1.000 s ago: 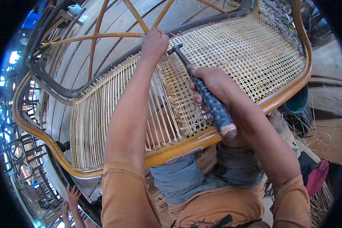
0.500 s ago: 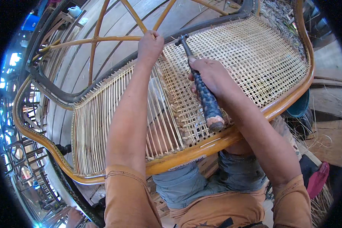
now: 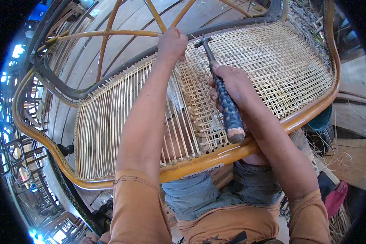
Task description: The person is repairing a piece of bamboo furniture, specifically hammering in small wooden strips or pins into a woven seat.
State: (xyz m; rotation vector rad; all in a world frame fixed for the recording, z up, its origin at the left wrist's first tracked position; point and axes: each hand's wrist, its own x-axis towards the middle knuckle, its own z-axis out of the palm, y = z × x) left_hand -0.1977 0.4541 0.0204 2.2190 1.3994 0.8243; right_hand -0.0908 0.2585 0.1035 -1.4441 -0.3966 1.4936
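My right hand (image 3: 235, 83) is wrapped round the handle of a hammer (image 3: 228, 106), whose grip is bound in a dark woven wrap. Its small metal head points away from me, over the far edge of the woven cane seat (image 3: 272, 69). Just left of the hammer head, my left hand (image 3: 173, 45) is closed in a fist at the seat's far rail. What its fingers pinch is hidden. Under my left forearm run the straight cane strands (image 3: 103, 134) of the seat's left part, spaced apart and not crossed. A row of cane ends divides the two parts.
A glossy brown rattan frame (image 3: 215, 163) curves along the near side, close to my legs. Beyond the dark far rail, rattan poles (image 3: 105, 34) cross above a slatted wooden surface (image 3: 128, 61). Other chair frames stand at the left; loose cane fibres (image 3: 341, 154) lie at the right.
The whole view has shifted a little, so the scene sits slightly to the right and higher. Both hands and the hammer keep nearly the same places over the seat.
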